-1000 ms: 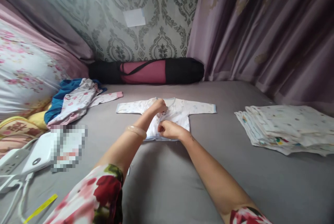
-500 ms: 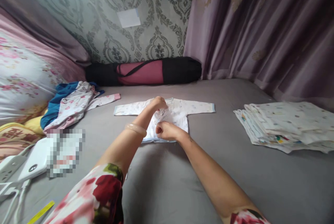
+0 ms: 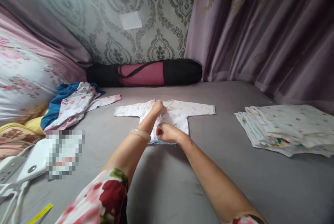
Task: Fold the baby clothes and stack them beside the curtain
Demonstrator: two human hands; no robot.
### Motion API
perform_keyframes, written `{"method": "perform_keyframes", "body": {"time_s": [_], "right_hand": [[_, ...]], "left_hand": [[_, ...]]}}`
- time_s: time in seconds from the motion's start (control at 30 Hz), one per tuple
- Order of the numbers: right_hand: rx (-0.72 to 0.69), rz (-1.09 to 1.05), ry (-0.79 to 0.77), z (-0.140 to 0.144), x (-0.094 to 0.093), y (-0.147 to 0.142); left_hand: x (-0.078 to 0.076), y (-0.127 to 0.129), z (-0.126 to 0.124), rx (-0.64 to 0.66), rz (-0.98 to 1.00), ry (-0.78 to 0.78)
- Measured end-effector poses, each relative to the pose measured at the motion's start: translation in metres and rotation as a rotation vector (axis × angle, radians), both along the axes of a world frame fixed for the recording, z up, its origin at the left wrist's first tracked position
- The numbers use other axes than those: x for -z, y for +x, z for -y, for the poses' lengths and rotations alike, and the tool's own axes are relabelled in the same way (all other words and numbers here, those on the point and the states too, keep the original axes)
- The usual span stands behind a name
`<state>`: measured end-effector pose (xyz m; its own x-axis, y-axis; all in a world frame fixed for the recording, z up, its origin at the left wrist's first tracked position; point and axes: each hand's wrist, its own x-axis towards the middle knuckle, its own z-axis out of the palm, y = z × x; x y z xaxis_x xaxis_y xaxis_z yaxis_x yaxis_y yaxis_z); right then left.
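Note:
A small white baby shirt (image 3: 179, 112) with a faint print and pale blue trim lies spread on the grey bed sheet, both sleeves stretched out sideways. My left hand (image 3: 158, 108), a pale bangle on its wrist, is closed in a pinch on the shirt's upper front, just below the neckline. Lower down, my right hand (image 3: 169, 133) has its fingers curled in at the front of the shirt near the hem. My hands and forearm cover part of the shirt's middle, and the fingertips are partly hidden.
To the right is a stack of folded white printed cloths (image 3: 289, 126). Rumpled children's clothes (image 3: 74, 104) lie at left, near a white power bank (image 3: 38, 161) and cables. A black and maroon long bag (image 3: 143, 73) rests against the wall.
The shirt fabric bunched up between my hands has come down and lies flatter. My left hand has lowered slightly; my right hand has hardly moved.

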<state>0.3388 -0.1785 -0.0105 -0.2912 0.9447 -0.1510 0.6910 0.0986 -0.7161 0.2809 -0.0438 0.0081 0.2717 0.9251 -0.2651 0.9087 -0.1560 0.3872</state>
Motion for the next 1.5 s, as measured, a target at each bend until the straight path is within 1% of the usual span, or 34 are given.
{"method": "perform_keyframes", "body": {"time_s": [0.1, 0.17, 0.33, 0.47, 0.6, 0.73, 0.8, 0.83, 0.87, 0.9, 0.93, 1.0, 1.03, 1.07, 1.1, 1.17, 1.27, 1.33, 1.43, 1.5], "right_hand": [[0.005, -0.015, -0.018, 0.0, -0.001, 0.0], [0.007, -0.022, -0.017, 0.0, -0.001, 0.0], [-0.005, -0.033, -0.016, -0.001, -0.001, -0.001], [-0.007, -0.026, -0.031, 0.001, -0.006, -0.001], [-0.01, 0.02, -0.006, 0.003, -0.011, -0.001], [-0.109, 0.013, -0.029, 0.002, -0.011, 0.005], [-0.185, -0.043, -0.083, 0.0, -0.01, 0.008], [-0.204, -0.071, -0.101, -0.001, -0.01, 0.008], [-0.19, -0.086, -0.093, -0.001, -0.01, 0.008], [-0.138, -0.075, -0.057, -0.002, -0.011, 0.007], [-0.056, -0.035, 0.006, -0.001, -0.011, 0.005], [0.13, 0.126, 0.17, 0.0, -0.01, 0.0], [0.189, 0.219, 0.238, 0.001, -0.008, -0.004], [0.216, 0.3, 0.288, 0.002, -0.006, -0.008], [0.223, 0.36, 0.326, 0.003, -0.003, -0.012], [0.201, 0.407, 0.381, 0.005, 0.005, -0.019], [0.133, 0.386, 0.46, 0.008, 0.018, -0.029], [0.088, 0.38, 0.495, 0.01, 0.026, -0.036], [0.064, 0.396, 0.472, 0.012, 0.032, -0.042], [0.06, 0.404, 0.444, 0.013, 0.031, -0.043]], "left_hand": [[-0.005, -0.005, -0.005, -0.034, 0.083, -0.094], [-0.006, -0.007, -0.007, -0.052, 0.148, -0.145], [0.002, -0.011, -0.009, -0.091, 0.232, -0.198], [0.008, -0.016, -0.011, -0.079, 0.237, -0.154], [0.011, -0.021, -0.011, -0.007, 0.163, -0.065], [0.007, -0.022, -0.01, 0.03, 0.124, -0.102], [0.004, -0.02, -0.008, 0.069, 0.135, -0.057], [0.004, -0.018, -0.007, 0.098, 0.144, -0.016], [0.004, -0.015, -0.006, 0.124, 0.146, 0.023], [0.005, -0.012, -0.005, 0.142, 0.14, 0.054], [0.006, -0.009, -0.004, 0.154, 0.128, 0.073], [0.01, -0.004, -0.004, 0.164, 0.095, 0.081], [0.011, -0.002, -0.004, 0.166, 0.084, 0.079], [0.012, 0.0, -0.005, 0.17, 0.081, 0.077], [0.012, 0.0, -0.006, 0.176, 0.083, 0.076], [0.011, -0.001, -0.009, 0.185, 0.09, 0.082], [0.011, -0.003, -0.015, 0.186, 0.1, 0.125], [0.016, -0.004, -0.018, 0.194, 0.102, 0.158], [0.028, -0.004, -0.018, 0.225, 0.106, 0.196], [0.034, -0.005, -0.016, 0.247, 0.113, 0.216]]}}
